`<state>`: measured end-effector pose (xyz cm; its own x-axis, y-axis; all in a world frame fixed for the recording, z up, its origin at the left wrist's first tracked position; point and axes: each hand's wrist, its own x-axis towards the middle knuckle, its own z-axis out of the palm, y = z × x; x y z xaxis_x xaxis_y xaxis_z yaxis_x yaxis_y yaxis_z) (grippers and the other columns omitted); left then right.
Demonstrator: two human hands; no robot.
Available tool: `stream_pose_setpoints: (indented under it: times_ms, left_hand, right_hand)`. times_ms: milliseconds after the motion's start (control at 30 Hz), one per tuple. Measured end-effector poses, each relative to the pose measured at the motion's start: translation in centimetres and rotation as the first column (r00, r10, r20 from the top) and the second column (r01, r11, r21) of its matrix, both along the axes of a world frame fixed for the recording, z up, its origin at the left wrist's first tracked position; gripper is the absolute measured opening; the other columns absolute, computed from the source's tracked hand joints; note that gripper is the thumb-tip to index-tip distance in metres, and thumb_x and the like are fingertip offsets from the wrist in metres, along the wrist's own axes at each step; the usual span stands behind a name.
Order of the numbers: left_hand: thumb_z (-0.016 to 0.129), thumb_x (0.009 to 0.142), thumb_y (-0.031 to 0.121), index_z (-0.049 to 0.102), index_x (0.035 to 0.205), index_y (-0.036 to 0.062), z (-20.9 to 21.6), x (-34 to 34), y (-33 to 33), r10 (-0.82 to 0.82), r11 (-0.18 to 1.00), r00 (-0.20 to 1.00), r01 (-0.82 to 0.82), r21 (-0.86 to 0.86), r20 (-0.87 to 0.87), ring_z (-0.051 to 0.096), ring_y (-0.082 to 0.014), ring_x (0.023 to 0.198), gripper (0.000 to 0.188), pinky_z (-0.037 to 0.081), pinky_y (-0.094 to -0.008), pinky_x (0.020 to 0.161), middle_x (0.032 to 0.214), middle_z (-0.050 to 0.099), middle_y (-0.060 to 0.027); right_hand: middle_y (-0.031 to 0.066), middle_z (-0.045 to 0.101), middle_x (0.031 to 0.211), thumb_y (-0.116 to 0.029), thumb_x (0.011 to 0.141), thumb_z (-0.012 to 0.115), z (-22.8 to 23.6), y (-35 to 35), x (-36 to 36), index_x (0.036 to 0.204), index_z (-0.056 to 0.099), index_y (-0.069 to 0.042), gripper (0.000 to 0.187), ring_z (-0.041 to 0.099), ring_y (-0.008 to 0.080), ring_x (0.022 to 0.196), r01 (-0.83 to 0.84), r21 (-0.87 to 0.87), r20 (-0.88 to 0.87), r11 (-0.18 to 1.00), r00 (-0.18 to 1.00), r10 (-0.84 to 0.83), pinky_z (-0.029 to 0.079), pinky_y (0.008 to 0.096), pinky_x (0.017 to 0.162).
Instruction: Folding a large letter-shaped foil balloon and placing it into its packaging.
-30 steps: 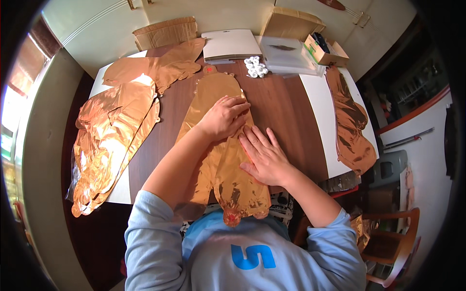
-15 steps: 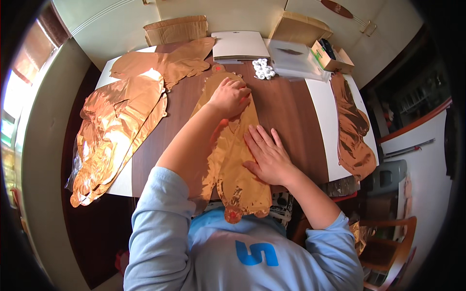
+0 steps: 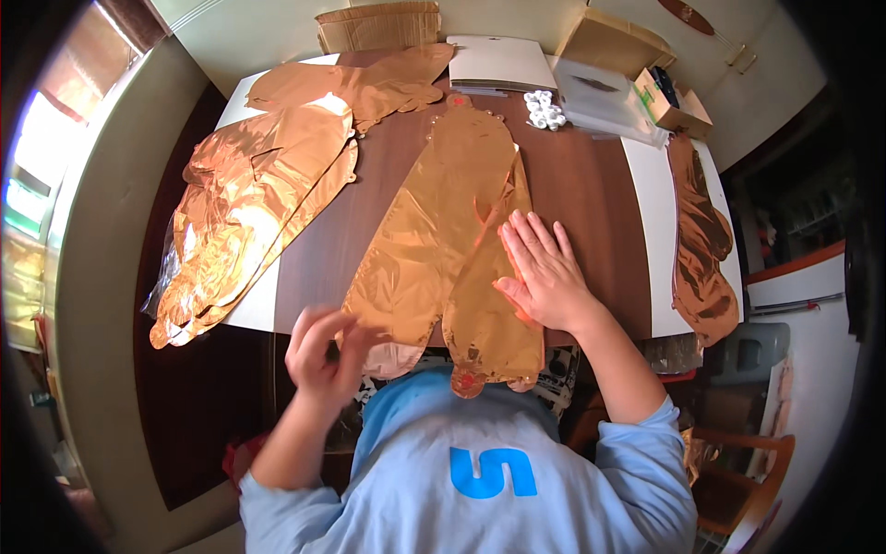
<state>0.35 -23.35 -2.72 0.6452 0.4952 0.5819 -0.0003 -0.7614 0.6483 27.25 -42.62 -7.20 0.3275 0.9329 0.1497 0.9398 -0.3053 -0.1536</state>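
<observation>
Nearest my camera is the light-blue shirt (image 3: 406, 480), its front bearing one large, blue printed character. Just ahead of it I have the left hand (image 3: 323, 355), fingers half curled and thumb near the forefinger; it is blurred at the foil's lower left edge, and I cannot tell whether it pinches anything. The copper-gold foil piece (image 3: 401, 235) lies between the hands and runs beyond them, its near end overhanging the table (image 3: 591, 212). My right hand (image 3: 544, 277) lies open and palm down on its right side, fingers extended, gripping nothing; I take that to be steadying the slippery, folded layers. Red marks on the foil's round end tabs are too small to read.

Left of and beyond the left hand is a glossy foil pile (image 3: 268, 194); well right of the right hand lies a crumpled foil strip (image 3: 700, 254). Both seem set aside to leave the middle free. Farthest ahead are white rolls (image 3: 544, 111), clear plastic packaging (image 3: 600, 97) and an open carton (image 3: 688, 118), with no legible brand.
</observation>
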Motion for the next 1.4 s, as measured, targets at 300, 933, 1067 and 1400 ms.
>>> stream_pose_setpoints:
  times_ms: [300,933,1067,1400]
  left_hand:
    - [0.067,0.094,0.020,0.060,0.101,0.0051,-6.3,-4.8,-4.6,0.141,0.105,0.986,-0.100,-0.989,-0.084,0.064,-0.0091,0.078,0.018,0.050,-0.0216,0.070,0.090,0.067,-0.0030]
    - [0.057,0.095,0.022,0.056,0.130,0.0004,-0.7,8.2,1.8,-0.380,0.904,0.860,0.424,0.062,-0.339,0.041,-0.0394,0.136,0.041,0.031,-0.0493,0.113,0.140,0.049,-0.0207]
    - [0.058,0.093,0.027,0.041,0.145,0.0034,-3.9,9.5,2.5,-0.278,0.869,0.809,0.442,0.224,-0.518,0.029,-0.0343,0.145,0.059,0.022,-0.0492,0.118,0.154,0.035,-0.0175]
    - [0.055,0.094,0.045,0.038,0.146,0.0015,-3.8,11.1,2.3,-0.236,0.801,0.782,0.493,0.340,-0.577,0.029,-0.0334,0.145,0.071,0.020,-0.0490,0.118,0.155,0.034,-0.0169]
  right_hand:
    - [0.0140,0.018,0.162,-0.047,0.099,0.046,1.2,0.1,-0.1,0.155,0.021,-0.008,0.073,0.016,0.0328,0.149,0.010,-0.122,-0.054,0.992,0.998,-0.017,0.011,0.0529,0.119]
    - [0.0118,0.010,0.164,-0.026,0.074,0.075,0.5,-1.0,0.9,0.156,0.022,-0.011,0.099,0.012,0.0323,0.151,-0.133,0.055,-0.138,0.990,0.981,0.139,0.011,0.0548,0.119]
    - [0.0120,0.010,0.164,-0.025,0.079,0.069,0.8,-0.6,0.2,0.157,0.020,-0.011,0.093,0.013,0.0308,0.151,-0.116,0.035,-0.034,0.993,0.993,0.117,0.011,0.0537,0.119]
    - [0.0091,0.013,0.164,-0.013,0.090,0.052,1.5,-0.3,0.3,0.157,0.019,-0.010,0.074,0.014,0.0278,0.151,-0.039,-0.087,-0.030,0.995,0.999,0.037,0.010,0.0512,0.121]
